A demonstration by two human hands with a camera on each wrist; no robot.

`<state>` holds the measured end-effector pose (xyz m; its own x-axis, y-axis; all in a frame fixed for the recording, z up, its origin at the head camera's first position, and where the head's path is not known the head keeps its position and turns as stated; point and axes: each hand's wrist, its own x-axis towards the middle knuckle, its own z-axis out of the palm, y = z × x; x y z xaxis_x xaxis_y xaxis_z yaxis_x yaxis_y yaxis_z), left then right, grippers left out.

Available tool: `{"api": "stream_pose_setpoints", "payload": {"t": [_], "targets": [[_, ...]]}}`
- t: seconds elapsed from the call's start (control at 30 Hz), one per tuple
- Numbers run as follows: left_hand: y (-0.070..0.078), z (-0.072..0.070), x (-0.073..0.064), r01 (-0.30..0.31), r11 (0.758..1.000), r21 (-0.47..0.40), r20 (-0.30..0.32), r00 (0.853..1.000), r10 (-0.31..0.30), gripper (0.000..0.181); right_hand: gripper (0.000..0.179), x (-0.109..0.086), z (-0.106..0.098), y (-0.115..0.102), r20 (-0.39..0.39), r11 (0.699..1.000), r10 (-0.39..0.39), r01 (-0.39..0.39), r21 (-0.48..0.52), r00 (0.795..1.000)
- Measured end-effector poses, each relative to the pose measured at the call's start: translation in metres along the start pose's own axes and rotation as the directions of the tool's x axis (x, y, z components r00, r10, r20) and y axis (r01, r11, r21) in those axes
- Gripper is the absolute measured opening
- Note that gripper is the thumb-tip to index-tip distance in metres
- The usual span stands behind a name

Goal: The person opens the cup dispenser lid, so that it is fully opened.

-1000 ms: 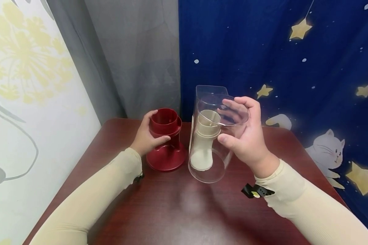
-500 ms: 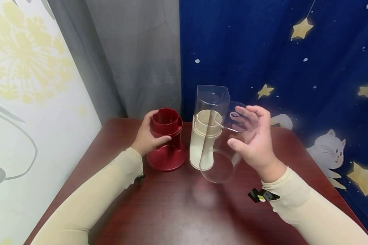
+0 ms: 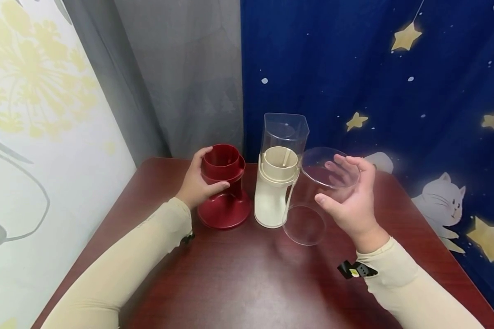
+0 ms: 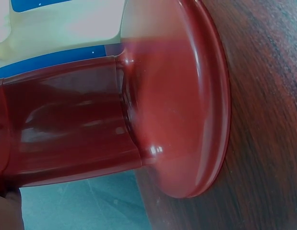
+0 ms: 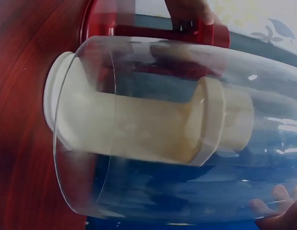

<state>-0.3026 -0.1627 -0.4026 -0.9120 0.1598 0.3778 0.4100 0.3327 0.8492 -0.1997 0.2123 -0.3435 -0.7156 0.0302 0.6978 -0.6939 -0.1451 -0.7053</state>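
Observation:
My left hand (image 3: 199,180) grips the upper ring of a red plastic stand (image 3: 223,212), thumb across its front. The stand is upright on its wide round base, which fills much of the left wrist view. A clear plastic cylinder (image 3: 308,203), open at the lower end, leans slightly in my right hand (image 3: 354,205), which holds it near the upper rim. Just left of the cylinder is a cream dispenser stand (image 3: 270,203) with a round cup on top. Seen from the right wrist, the cream stand shows through the cylinder's clear wall (image 5: 153,187).
A clear squared container (image 3: 288,125) rises behind the cream stand's cup. Everything is on a dark red wooden table (image 3: 230,283). Grey and blue star-patterned curtains (image 3: 325,59) hang beyond its far edge, and a pale patterned wall (image 3: 45,137) is at the left.
My right hand has moved right and slightly down with the clear cylinder, which overlapped the cream stand and is now beside it. The left hand and red stand have stayed put.

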Motion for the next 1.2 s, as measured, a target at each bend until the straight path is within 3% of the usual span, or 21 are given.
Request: {"api": "stream_pose_setpoints", "payload": {"t": [0.17,0.43,0.67,0.97,1.13,1.2], "targets": [[0.001,-0.001,-0.001,-0.002,1.000,0.003,0.000,1.000,0.002,0.103,0.086,-0.002,-0.005,0.008,-0.054,1.000,0.001,-0.002,-0.001,0.999],[0.000,-0.001,-0.001,-0.005,1.000,0.018,-0.008,1.000,0.005,0.102,0.092,0.002,-0.015,0.028,-0.119,0.995,-0.015,0.004,-0.097,0.993],[0.002,-0.001,-0.001,0.012,1.000,0.002,-0.005,1.000,-0.012,0.102,0.090,0.009,-0.020,0.047,-0.190,0.990,0.015,-0.041,-0.136,0.982],[0.001,-0.001,-0.001,0.009,1.000,-0.007,-0.003,1.000,-0.009,0.102,0.091,0.011,-0.027,0.067,-0.233,0.929,0.045,-0.126,-0.347,0.971],[-0.001,-0.001,0.000,-0.002,1.000,-0.003,-0.006,1.000,0.002,0.101,0.091,0.011,-0.030,0.076,-0.239,0.889,0.063,-0.163,-0.427,0.969],[-0.002,-0.001,0.000,-0.006,1.000,-0.002,-0.007,1.000,0.006,0.101,0.091,0.011,-0.031,0.079,-0.244,0.888,0.080,-0.180,-0.424,0.966]]}}
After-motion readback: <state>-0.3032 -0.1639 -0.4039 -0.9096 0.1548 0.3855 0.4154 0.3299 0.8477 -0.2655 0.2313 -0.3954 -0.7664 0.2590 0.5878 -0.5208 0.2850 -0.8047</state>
